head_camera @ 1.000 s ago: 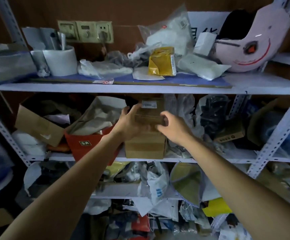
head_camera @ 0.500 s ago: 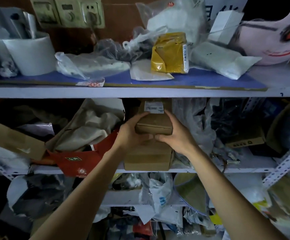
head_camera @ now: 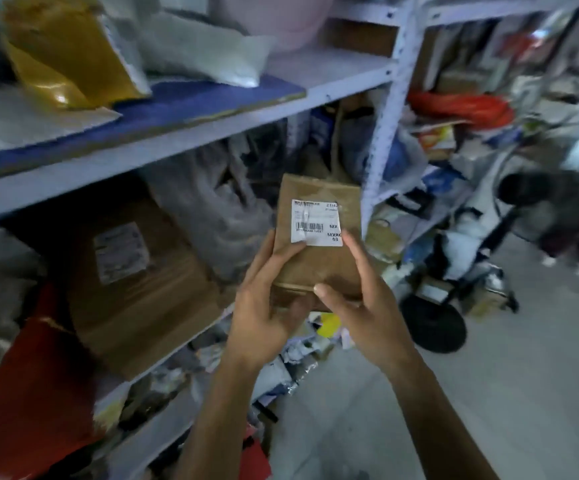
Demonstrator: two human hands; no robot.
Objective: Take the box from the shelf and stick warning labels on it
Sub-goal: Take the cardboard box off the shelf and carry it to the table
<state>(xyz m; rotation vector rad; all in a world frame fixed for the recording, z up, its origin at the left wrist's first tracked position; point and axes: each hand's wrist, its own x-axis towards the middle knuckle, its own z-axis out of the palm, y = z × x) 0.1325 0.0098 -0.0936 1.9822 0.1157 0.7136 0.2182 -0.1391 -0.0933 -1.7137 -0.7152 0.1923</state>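
Note:
A small brown cardboard box (head_camera: 319, 265) with a white barcode label (head_camera: 317, 221) on its top is held in the air in front of the shelf (head_camera: 135, 161). My left hand (head_camera: 264, 306) grips its left side and underside. My right hand (head_camera: 360, 303) holds its right side, thumb across the near edge. The box is off the shelf, right of where it stood. No warning labels are in sight.
A larger brown box (head_camera: 135, 282) stays on the middle shelf beside a red carton (head_camera: 32, 386). A yellow pouch (head_camera: 63, 50) and white bags lie on the upper shelf. A white upright post (head_camera: 385, 133) stands behind the box. Grey floor (head_camera: 471, 393) and a cluttered cart (head_camera: 454, 278) lie right.
Both hands have lifted the small box off the larger box and drawn it out of the shelf. The view has swung to the right, toward the floor and the cart.

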